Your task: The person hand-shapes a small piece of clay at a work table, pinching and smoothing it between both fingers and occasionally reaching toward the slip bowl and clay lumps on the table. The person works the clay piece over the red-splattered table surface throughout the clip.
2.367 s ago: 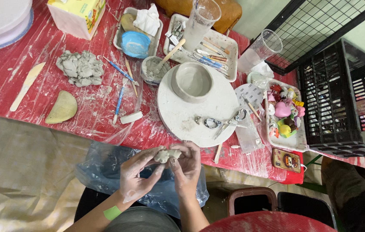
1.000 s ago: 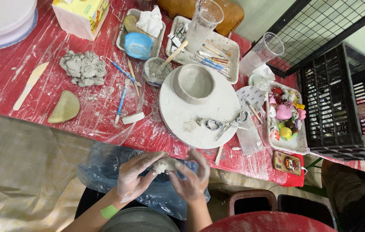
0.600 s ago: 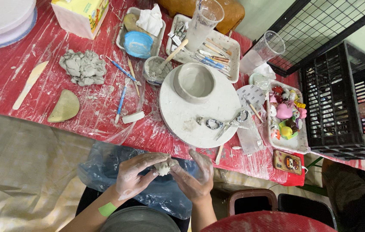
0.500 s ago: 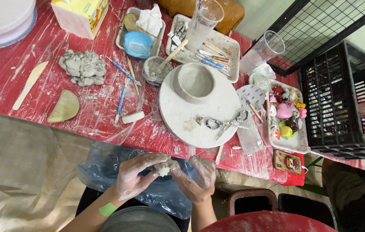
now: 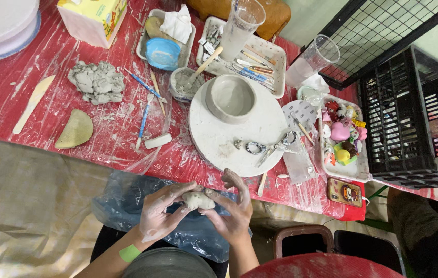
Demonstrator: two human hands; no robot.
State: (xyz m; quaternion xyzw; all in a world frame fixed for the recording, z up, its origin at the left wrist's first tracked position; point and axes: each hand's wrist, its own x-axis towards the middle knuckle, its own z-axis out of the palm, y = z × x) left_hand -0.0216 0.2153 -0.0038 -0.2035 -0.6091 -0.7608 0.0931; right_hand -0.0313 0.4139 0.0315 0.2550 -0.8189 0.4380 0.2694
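Now both hands cup the clay lump (image 5: 198, 200), left hand (image 5: 159, 216) and right hand (image 5: 232, 213) pressing closer together than a moment ago, below the bench (image 5: 2, 98) edge.

Pottery workshop: clay lumps (image 5: 97, 82), modelling tools (image 5: 144, 119)

matt grey clay lump (image 5: 198, 200); glossy, wrinkled red plastic table cover (image 5: 2, 98); smooth matt clay bowl (image 5: 231, 97).
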